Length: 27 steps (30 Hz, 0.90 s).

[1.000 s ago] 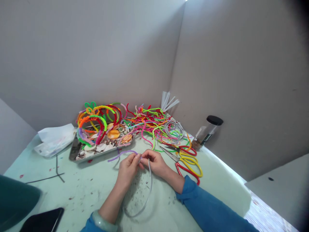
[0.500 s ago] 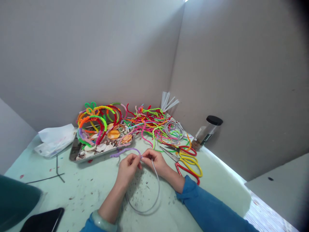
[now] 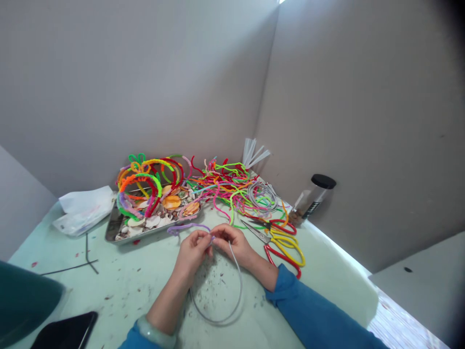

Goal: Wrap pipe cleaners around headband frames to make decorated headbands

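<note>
Both hands meet over the table, fingertips nearly touching. My left hand (image 3: pixel 194 252) is closed in a pinch on a purple pipe cleaner (image 3: pixel 189 226), whose loose end trails left toward the tray. My right hand (image 3: pixel 232 244) pinches at the same spot, where the pipe cleaner meets a grey wire loop (image 3: pixel 239 291). The loop hangs down below the hands in a rounded curve, its ends hidden by the fingers. Just right of my right hand lie scissors with yellow handles (image 3: pixel 290 247) and scissors with red handles (image 3: pixel 283 261).
A metal tray (image 3: pixel 123 241) holds seashells and colourful pipe-cleaner hoops (image 3: pixel 160 186). Behind the hands are a pile of pipe cleaners (image 3: pixel 225 182) and a wire coil (image 3: pixel 262 196). A black-lidded jar (image 3: pixel 314 196) stands right; a phone (image 3: pixel 65 332) and plastic bag (image 3: pixel 85 213) lie left.
The fingers have shifted slightly at the pinch point, and the purple pipe cleaner's loose end has moved a little. The grey wire loop still hangs below the hands.
</note>
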{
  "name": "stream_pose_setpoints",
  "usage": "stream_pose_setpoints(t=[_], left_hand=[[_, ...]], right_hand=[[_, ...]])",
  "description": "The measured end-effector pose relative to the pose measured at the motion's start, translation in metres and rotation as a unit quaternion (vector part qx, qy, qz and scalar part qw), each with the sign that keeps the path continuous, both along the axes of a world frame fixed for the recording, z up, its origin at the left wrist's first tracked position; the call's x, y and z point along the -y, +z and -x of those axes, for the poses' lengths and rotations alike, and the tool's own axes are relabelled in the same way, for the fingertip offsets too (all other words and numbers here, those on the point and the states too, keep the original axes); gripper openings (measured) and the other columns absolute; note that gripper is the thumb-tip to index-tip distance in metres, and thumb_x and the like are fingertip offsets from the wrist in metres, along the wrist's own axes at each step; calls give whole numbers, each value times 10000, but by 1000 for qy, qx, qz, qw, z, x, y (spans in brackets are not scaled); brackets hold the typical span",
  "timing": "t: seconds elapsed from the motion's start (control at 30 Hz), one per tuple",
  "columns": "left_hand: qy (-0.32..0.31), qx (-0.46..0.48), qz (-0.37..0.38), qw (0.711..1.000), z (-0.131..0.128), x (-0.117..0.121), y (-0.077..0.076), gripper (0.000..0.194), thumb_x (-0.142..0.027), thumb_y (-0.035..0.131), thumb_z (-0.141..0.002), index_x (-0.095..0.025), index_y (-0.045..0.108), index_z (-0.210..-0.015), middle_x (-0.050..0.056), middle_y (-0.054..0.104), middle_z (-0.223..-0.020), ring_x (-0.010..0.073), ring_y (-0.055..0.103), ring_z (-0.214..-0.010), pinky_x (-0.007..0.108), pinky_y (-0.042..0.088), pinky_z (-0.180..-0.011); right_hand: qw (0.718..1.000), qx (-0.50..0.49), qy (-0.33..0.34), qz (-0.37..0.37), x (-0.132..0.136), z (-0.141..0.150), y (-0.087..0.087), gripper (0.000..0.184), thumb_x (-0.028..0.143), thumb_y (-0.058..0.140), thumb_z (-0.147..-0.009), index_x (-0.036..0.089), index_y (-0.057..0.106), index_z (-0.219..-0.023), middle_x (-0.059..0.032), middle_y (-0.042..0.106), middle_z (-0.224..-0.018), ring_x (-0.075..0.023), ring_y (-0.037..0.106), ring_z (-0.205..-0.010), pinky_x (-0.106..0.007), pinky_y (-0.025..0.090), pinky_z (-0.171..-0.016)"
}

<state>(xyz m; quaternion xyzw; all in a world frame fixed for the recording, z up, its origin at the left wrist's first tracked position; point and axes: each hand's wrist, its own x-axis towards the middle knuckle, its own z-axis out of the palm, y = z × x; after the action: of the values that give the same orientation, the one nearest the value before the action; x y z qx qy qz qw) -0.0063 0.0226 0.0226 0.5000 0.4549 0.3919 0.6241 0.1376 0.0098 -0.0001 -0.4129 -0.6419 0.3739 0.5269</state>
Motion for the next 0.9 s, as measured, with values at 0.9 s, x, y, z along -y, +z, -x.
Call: stream_pose_setpoints(t=[0.9], left_hand=[[50, -75, -164, 982, 4, -3, -8, 244, -381, 623, -718, -145, 668, -760, 1, 601, -600, 136, 534, -594, 227, 402, -591]], right_hand=[[994, 94, -55, -29, 0, -2, 1, 172, 305, 530, -848, 174, 642, -849, -8, 607, -714, -125, 525, -640, -228, 404, -619]])
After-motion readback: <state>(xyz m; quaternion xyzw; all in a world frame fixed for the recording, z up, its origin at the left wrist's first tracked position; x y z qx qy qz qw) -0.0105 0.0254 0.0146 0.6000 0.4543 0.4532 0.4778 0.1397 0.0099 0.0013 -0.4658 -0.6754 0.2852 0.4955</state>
